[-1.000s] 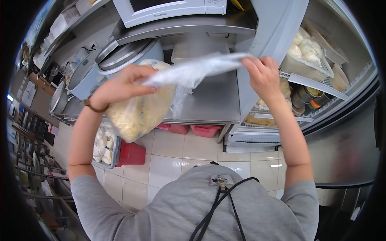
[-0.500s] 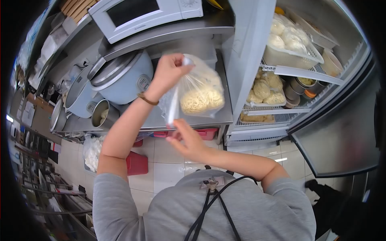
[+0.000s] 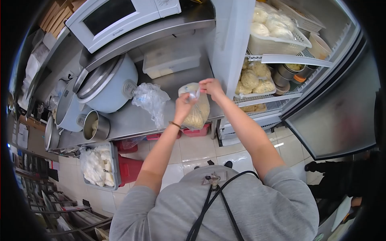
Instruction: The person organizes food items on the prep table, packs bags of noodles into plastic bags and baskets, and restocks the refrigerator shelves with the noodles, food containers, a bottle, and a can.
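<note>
A clear plastic bag of pale noodles (image 3: 198,114) hangs in front of the steel counter's edge. My left hand (image 3: 185,107) is closed on the bag's gathered upper part. At the bag's top right, my right hand (image 3: 212,88) pinches the plastic between thumb and fingers. Left of the bag, a crumpled clear plastic bag (image 3: 151,99) lies on the counter (image 3: 138,129). Behind stands a translucent lidded container (image 3: 172,63) with something pale in its bottom.
Large blue-grey cookers (image 3: 110,90) and a steel pot (image 3: 96,125) occupy the counter's left. A microwave (image 3: 116,18) sits on the shelf above. To the right, the fridge door (image 3: 333,104) stands open before shelves of bagged food (image 3: 257,78). A grey crate (image 3: 114,168) rests on the floor.
The noodle bag has moved toward the counter's front edge. My right hand has risen from below to its top. The crumpled bag now lies apart on the counter. The view has shifted.
</note>
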A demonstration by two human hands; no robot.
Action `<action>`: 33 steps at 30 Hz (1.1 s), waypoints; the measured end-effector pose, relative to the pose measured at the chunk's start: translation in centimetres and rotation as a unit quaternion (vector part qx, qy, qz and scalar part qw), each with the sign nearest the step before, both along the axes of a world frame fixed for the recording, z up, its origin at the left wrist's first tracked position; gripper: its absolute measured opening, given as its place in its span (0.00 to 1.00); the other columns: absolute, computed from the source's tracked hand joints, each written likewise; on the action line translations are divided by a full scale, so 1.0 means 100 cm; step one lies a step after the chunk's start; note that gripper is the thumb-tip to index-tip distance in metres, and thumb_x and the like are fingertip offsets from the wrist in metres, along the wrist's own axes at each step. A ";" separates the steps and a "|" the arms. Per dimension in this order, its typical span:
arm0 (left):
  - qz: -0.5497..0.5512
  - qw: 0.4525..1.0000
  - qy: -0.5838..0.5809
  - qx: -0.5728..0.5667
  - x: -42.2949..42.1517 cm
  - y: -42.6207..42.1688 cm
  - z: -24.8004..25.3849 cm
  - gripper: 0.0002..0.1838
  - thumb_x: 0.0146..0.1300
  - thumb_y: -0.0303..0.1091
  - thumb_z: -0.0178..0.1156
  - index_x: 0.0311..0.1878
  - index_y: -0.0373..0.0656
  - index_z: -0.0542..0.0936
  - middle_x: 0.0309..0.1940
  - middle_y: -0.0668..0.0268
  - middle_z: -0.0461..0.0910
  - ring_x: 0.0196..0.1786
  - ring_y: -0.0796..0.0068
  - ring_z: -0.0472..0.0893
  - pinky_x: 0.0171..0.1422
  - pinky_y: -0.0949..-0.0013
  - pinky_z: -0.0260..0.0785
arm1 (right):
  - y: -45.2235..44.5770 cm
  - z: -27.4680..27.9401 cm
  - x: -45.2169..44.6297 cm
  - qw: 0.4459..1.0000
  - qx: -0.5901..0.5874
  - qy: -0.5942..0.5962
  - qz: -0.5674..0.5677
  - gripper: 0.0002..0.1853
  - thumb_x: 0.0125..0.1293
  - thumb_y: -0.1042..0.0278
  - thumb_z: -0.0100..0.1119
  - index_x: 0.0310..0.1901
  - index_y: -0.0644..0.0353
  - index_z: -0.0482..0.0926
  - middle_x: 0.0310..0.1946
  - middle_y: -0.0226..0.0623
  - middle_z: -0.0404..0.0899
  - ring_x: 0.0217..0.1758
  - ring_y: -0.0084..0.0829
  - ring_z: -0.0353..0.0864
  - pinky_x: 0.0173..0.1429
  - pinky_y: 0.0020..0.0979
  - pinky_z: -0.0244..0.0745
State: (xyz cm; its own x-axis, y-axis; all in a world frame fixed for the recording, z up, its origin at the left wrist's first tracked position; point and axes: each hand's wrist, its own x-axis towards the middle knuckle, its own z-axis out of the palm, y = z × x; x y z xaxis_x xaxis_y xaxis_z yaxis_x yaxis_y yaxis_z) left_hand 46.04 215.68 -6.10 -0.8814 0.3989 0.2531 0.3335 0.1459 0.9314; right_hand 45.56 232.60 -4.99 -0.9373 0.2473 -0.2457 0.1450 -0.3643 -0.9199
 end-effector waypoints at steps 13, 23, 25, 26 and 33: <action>-0.183 0.953 -0.235 0.054 -0.018 -0.008 0.024 0.06 0.51 0.21 0.58 0.34 0.38 0.75 0.31 0.72 0.77 0.37 0.85 0.73 0.43 0.78 0.64 | -0.011 0.005 0.035 0.946 0.241 0.130 0.171 0.16 0.56 0.77 0.51 0.48 0.62 0.73 0.47 0.33 0.69 0.49 0.30 0.71 0.54 0.26 0.65; -0.186 0.960 -0.194 -0.083 -0.055 -0.012 0.013 0.04 0.50 0.22 0.58 0.30 0.38 0.76 0.28 0.71 0.77 0.33 0.85 0.74 0.40 0.78 0.65 | -0.019 -0.014 0.026 0.864 0.460 0.146 0.143 0.10 0.56 0.66 0.49 0.34 0.64 0.72 0.36 0.39 0.68 0.39 0.36 0.71 0.42 0.30 0.65; -0.166 0.966 -0.184 -0.067 -0.056 -0.010 0.010 0.03 0.49 0.22 0.58 0.30 0.37 0.76 0.26 0.71 0.77 0.31 0.85 0.74 0.38 0.77 0.66 | -0.022 -0.008 0.027 0.877 0.436 0.135 0.147 0.11 0.57 0.65 0.49 0.33 0.64 0.72 0.32 0.38 0.68 0.36 0.34 0.71 0.40 0.30 0.65; -0.087 0.988 -0.095 -0.081 -0.052 -0.005 0.006 0.03 0.47 0.22 0.57 0.28 0.36 0.76 0.23 0.68 0.77 0.27 0.81 0.75 0.35 0.75 0.66 | -0.026 -0.006 0.027 0.891 0.410 0.125 0.151 0.12 0.58 0.63 0.48 0.33 0.64 0.72 0.29 0.36 0.68 0.34 0.33 0.71 0.38 0.29 0.64; 0.108 0.963 0.181 -0.169 -0.038 0.006 -0.001 0.02 0.42 0.21 0.55 0.23 0.35 0.73 0.19 0.52 0.74 0.23 0.53 0.73 0.29 0.70 0.66 | -0.045 -0.023 0.035 0.953 0.278 0.055 0.106 0.12 0.60 0.61 0.47 0.32 0.62 0.72 0.20 0.27 0.66 0.27 0.23 0.68 0.34 0.24 0.64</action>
